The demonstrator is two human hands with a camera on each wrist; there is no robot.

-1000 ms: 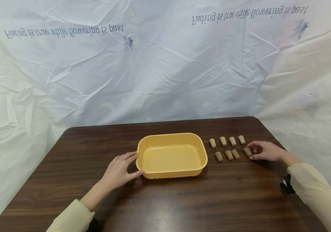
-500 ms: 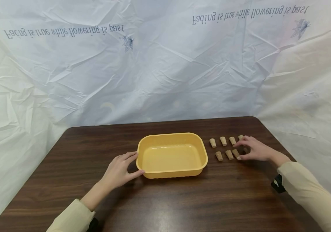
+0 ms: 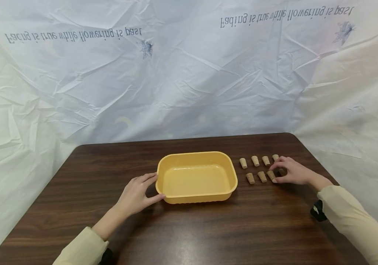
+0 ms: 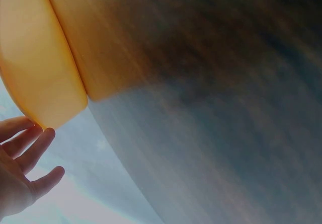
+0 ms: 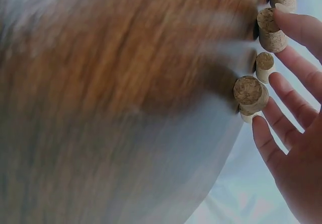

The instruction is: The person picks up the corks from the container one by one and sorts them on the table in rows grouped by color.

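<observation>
In the head view a yellow plastic tub (image 3: 193, 182) stands on the dark wooden table. My left hand (image 3: 135, 195) rests at its left end, thumb on the near corner and fingertips on the rim. The left wrist view has these fingers (image 4: 36, 151) against the tub's outer wall. To the tub's right lie tapered corks in two rows. My right hand (image 3: 291, 171) pinches one cork (image 3: 270, 175) of the near row between thumb and index finger. The right wrist view shows that cork (image 5: 272, 35) under the thumb. Another cork (image 3: 282, 171) is partly hidden beneath the hand.
The back row holds several paler corks, one of them (image 3: 255, 161) left of the right hand. Two darker corks, such as the leftmost one (image 3: 250, 178), lie in the near row beside the tub. A white printed cloth (image 3: 189, 73) hangs behind the table (image 3: 189, 228).
My right hand has moved left from the rightmost cork of the near row to its neighbour, and that cork has shifted slightly right, away from the one beside it. My left hand stays put.
</observation>
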